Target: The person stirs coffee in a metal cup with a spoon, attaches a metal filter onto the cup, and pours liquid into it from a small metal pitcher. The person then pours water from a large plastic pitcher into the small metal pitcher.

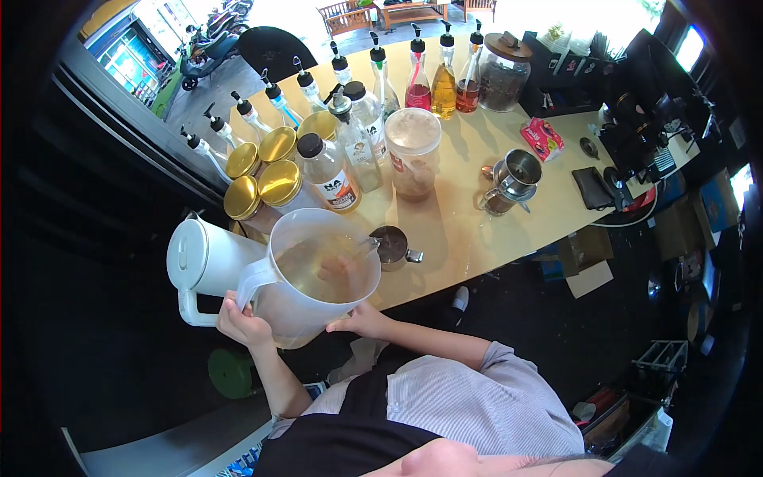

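Observation:
A large translucent plastic pitcher (288, 314) with pale yellowish liquid in it is tilted toward the table. My left hand (245, 322) is closed round its handle. Against the pitcher's lower side, my right hand (362, 321) grips and supports it, most of its fingers hidden behind the plastic. The pitcher's spout overlaps the left rim of a small metal cup (393, 248) with a side handle, which stands at the table's near edge. A white lidded jug (208, 258) stands just left of the pitcher.
Gold-lidded jars (280, 181), a labelled bottle (327, 176) and a powder-filled tub (415, 155) crowd the table's left half. Several pump-topped syrup bottles (444, 83) line its far edge. A metal drip filter (520, 171) sits on a glass at right, near a pink packet (543, 138).

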`<action>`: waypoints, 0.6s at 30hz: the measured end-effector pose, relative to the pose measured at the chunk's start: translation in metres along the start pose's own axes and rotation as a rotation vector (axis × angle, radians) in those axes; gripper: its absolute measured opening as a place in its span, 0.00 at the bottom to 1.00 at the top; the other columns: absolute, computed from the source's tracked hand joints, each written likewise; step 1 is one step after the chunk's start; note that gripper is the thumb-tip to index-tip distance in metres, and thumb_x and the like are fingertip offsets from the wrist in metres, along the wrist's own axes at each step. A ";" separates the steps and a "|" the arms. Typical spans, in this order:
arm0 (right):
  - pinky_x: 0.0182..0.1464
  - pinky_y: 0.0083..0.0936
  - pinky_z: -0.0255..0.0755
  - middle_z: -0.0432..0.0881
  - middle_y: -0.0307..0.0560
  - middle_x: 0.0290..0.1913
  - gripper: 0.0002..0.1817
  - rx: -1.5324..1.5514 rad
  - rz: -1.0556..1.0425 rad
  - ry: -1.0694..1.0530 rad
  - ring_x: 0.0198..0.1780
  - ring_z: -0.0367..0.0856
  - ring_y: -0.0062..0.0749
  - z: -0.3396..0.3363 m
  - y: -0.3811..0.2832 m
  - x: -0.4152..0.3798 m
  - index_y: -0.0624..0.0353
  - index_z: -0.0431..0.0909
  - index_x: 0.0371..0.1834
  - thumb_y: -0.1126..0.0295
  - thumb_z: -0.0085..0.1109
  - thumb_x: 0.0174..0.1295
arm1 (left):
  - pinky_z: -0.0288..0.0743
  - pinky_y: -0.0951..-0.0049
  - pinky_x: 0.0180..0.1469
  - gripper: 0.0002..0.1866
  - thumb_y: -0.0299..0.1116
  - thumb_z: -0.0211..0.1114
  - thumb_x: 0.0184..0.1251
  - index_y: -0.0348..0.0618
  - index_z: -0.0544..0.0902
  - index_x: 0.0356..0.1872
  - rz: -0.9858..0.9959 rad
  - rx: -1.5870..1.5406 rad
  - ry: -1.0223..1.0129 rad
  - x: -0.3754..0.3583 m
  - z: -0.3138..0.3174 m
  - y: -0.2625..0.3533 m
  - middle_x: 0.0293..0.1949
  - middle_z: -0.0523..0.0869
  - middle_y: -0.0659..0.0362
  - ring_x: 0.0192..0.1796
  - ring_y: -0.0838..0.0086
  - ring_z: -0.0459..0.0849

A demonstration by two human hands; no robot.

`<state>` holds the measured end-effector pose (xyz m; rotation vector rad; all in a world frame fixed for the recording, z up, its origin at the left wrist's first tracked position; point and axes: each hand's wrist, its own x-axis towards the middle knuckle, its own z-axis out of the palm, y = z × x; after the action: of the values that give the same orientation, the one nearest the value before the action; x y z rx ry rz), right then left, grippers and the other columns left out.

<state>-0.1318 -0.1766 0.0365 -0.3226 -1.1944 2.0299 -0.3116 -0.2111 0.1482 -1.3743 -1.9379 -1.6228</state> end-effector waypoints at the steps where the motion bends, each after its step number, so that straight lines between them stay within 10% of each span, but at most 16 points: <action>1: 0.68 0.38 0.52 0.56 0.53 0.67 0.56 -0.033 -0.105 0.029 0.68 0.55 0.36 0.001 0.001 0.001 0.62 0.41 0.69 0.64 0.74 0.44 | 0.45 0.70 0.17 0.24 0.40 0.38 0.66 0.39 0.59 0.10 0.000 0.000 0.001 0.000 0.001 0.000 0.08 0.57 0.60 0.11 0.72 0.58; 18: 0.68 0.36 0.52 0.59 0.52 0.65 0.53 -0.072 0.072 -0.029 0.67 0.57 0.36 -0.004 -0.008 -0.003 0.63 0.45 0.67 0.64 0.75 0.43 | 0.44 0.71 0.17 0.23 0.39 0.40 0.64 0.39 0.59 0.10 -0.039 -0.056 0.046 -0.003 -0.002 0.002 0.08 0.57 0.60 0.11 0.75 0.57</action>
<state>-0.1243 -0.1741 0.0406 -0.3773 -1.2930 2.0622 -0.3090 -0.2145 0.1478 -1.3150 -1.9189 -1.7234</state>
